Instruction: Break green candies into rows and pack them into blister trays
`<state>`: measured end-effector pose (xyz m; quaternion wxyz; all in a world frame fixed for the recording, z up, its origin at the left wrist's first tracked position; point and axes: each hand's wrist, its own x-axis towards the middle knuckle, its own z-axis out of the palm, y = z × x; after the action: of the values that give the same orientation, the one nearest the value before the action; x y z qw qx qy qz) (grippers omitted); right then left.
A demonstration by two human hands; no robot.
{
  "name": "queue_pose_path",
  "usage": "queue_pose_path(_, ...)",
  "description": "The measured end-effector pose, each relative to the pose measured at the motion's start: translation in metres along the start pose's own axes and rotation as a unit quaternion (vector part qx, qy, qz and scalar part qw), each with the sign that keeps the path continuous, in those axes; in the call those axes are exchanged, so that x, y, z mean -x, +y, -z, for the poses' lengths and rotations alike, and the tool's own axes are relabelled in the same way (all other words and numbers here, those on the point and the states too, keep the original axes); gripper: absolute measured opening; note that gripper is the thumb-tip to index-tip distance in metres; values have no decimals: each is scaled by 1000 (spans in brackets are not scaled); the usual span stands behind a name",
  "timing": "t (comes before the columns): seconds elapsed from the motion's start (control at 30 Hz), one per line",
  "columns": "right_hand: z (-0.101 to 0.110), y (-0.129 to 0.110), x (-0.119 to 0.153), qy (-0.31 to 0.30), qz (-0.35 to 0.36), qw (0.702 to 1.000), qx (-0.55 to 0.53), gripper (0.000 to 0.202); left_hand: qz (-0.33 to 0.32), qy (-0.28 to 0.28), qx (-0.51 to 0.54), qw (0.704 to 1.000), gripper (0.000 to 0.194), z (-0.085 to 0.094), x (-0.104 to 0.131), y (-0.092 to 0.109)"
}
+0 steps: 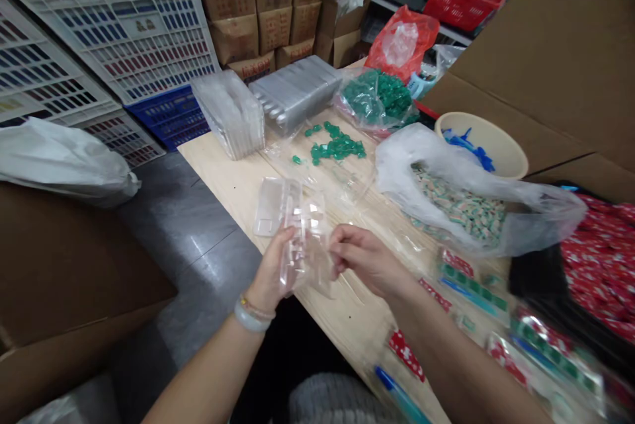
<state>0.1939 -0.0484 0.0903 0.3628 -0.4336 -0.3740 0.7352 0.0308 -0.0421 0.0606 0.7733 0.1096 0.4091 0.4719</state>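
My left hand (278,258) is closed around a clear plastic blister tray (302,245), held tilted above the table's near edge. At the tray's right edge is my right hand (364,255), its thumb and fingers pinched together; whatever lies between them is too hard to make out. Another clear tray (269,206) shows just behind the held one. Beyond them, green plastic pieces (337,146) lie loose on the table. Filled clear packs (473,288) with red, green and blue contents sit to the right of my right forearm.
Stacked clear trays (231,113) and grey-looking stacked trays (297,90) stand at the back. A bag of green pieces (380,100), a white bag of small packets (451,199) and a cream bowl (516,153) follow rightward. White crates (139,34) and cartons (59,278) border the floor at left.
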Motion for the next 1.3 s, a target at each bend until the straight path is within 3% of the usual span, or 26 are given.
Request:
queue_pose_path(0.07, 25, -18, 35, 99, 49, 991, 81, 19, 9, 31, 5, 999, 46, 9, 5, 6)
queue_pose_path(0.1, 38, -27, 51, 161, 82, 972, 151, 16, 19, 35, 1, 999, 46, 12, 7, 7)
queue_pose_path(0.17, 62, -38, 70, 249, 121, 898, 343, 10, 45, 20, -8, 999, 48, 14, 8, 4)
queue_pose_path(0.23, 81, -36, 68, 244, 82, 801, 540, 7, 72, -7, -8, 997, 47, 12, 10, -3)
queue_pose_path(0.3, 96, -25, 51, 204, -6, 717, 667, 10, 101, -42, 4, 994, 45, 9, 13, -11)
queue_pose_path(0.37, 103, -11, 31, 179, -81, 659, 726, 15, 130, -61, 8, 990, 45, 11, 19, -19)
queue_pose_path(0.43, 97, 4, 23, 186, -100, 621, 754, 21, 143, -40, -22, 989, 45, 19, 26, -29)
queue_pose_path(0.53, 66, 29, 31, 206, -15, 629, 750, 35, 76, 41, -122, 989, 51, 32, 34, -49)
queue_pose_path(0.6, 40, 51, 40, 169, 63, 657, 732, 44, -4, 72, -194, 978, 47, 39, 35, -58)
queue_pose_path(0.67, 22, 76, 45, 120, 111, 662, 732, 53, -102, 76, -284, 950, 38, 43, 30, -53)
queue_pose_path(0.73, 15, 96, 45, 103, 124, 652, 741, 56, -222, 82, -395, 888, 30, 44, 18, -32)
queue_pose_path(0.83, 15, 103, 41, 132, 125, 642, 744, 56, -339, 128, -575, 733, 35, 45, -11, 13)
queue_pose_path(0.9, 9, 89, 34, 163, 141, 650, 729, 55, -325, 197, -675, 632, 45, 48, -32, 37)
queue_pose_path(0.93, 3, 80, 26, 166, 157, 663, 713, 53, -301, 226, -710, 595, 46, 50, -41, 45)
queue_pose_path(0.97, -6, 70, 14, 157, 175, 684, 691, 50, -276, 250, -732, 570, 44, 52, -48, 50)
queue_pose_path(1.03, -29, 55, -18, 114, 201, 735, 637, 44, -244, 270, -749, 553, 33, 60, -57, 54)
queue_pose_path(1.1, -51, 49, -58, 84, 190, 772, 600, 40, -253, 272, -734, 569, 25, 71, -57, 54)
queue_pose_path(1.17, -66, 51, -92, 91, 173, 789, 582, 42, -280, 269, -677, 625, 19, 84, -52, 53)
queue_pose_path(1.23, -73, 58, -113, 95, 182, 813, 544, 42, -283, 252, -561, 736, 14, 93, -43, 53)
queue_pose_path(1.3, -74, 65, -120, 94, 192, 862, 460, 39, -260, 218, -383, 859, 15, 94, -32, 54)
